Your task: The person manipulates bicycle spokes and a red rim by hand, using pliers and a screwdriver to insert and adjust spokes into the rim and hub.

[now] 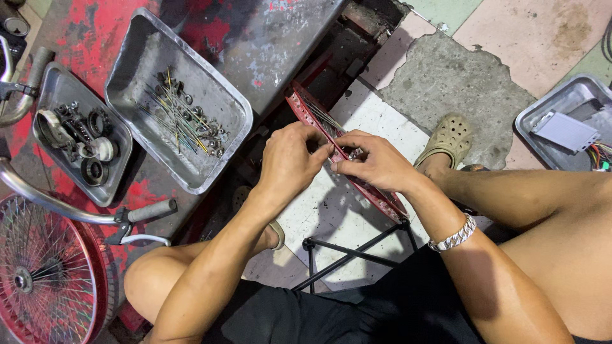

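Both hands' fingers [331,151] pinching red rim [376,194]; spokes [175,118] in near tray [220,159].

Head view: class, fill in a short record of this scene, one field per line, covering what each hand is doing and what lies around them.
Left hand: fingertips pinching at the red wheel rim, meeting the other hand.
Right hand: fingers on the same rim; metal bracelet on its wrist.
Rim: red, tilted, spokes attached.
Large tray: loose spokes and small nuts.
Small tray: rings and bearing parts.
Spoked wheel: red, lower left.
Third tray: far right, coloured wires.
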